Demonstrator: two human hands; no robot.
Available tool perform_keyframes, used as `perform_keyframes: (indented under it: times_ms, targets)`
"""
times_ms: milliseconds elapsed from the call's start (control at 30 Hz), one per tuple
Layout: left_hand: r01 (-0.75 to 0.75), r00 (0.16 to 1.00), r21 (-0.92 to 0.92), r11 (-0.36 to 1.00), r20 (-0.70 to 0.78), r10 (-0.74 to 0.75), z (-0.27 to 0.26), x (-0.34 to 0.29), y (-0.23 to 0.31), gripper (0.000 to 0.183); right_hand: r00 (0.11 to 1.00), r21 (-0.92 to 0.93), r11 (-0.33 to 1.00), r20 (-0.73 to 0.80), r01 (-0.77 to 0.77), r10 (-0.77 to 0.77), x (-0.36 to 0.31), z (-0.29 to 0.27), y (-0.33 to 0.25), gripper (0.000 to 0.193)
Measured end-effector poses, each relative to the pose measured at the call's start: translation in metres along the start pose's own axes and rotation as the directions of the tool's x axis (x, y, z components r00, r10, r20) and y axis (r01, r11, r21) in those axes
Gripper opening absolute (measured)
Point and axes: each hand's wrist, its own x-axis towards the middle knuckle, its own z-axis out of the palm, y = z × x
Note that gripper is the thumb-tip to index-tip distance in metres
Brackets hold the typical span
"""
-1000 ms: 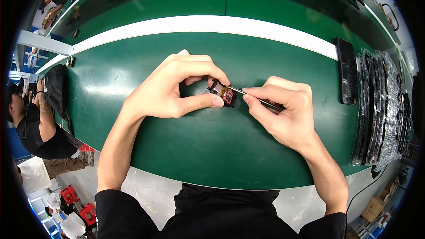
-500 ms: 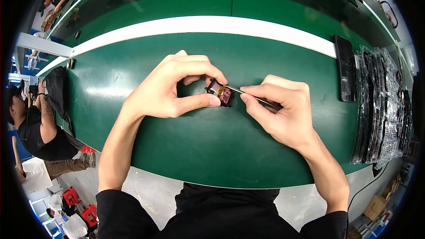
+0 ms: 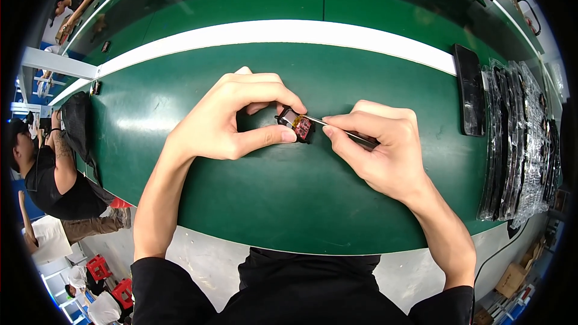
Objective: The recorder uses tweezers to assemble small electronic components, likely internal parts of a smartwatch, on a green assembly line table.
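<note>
Between the thumb and forefinger of my left hand (image 3: 232, 120) sits a small black-framed electronic module (image 3: 304, 127). Its upper face shows a silvery part, a yellow patch and a reddish circuit board. My right hand (image 3: 385, 144) is closed in a pinch round slim metal tweezers (image 3: 365, 139). Their thin tip reaches the module's upper right edge, close to my left forefinger; whether it grips anything there is too small to tell. The module is held at the green tabletop (image 3: 271, 198), and my fingers hide part of its left side.
A black phone-like slab (image 3: 469, 91) lies at the right, beside a stack of clear plastic trays (image 3: 518, 144). Along the far side runs a white bar (image 3: 271, 32). A black bag (image 3: 77, 123) hangs at the left edge, near a seated person (image 3: 54, 168). A small dark part (image 3: 96, 88) lies at the far left.
Both hands, the module and the tweezers have shifted very slightly left in the picture. The tweezers' tip stays at the module's upper right edge, and both grips look the same.
</note>
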Motion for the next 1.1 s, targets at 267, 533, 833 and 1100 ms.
perform_keyframes:
  times_ms: [267,533,833,1100]
  targets:
    - [-0.011,1.000,0.015,1.000,-0.010,0.011,0.001,0.000,0.002,0.035,1.000,0.007,1.000,-0.020,-0.024,0.024,-0.002,-0.001,-0.003,0.011]
    - [-0.007,1.000,0.007,1.000,-0.009,0.007,0.001,0.001,0.002,0.041,0.999,-0.023,0.999,-0.031,0.025,-0.026,-0.005,-0.002,0.000,0.010]
    - [-0.044,0.998,0.106,0.993,-0.045,0.049,0.000,-0.005,0.003,0.051,0.992,0.037,0.996,-0.099,-0.077,0.081,0.002,-0.001,-0.007,0.015]
    - [-0.086,0.996,0.051,0.995,-0.015,0.086,0.010,-0.002,0.000,0.050,0.990,-0.012,0.990,-0.027,-0.142,0.141,-0.007,0.001,-0.016,0.022]
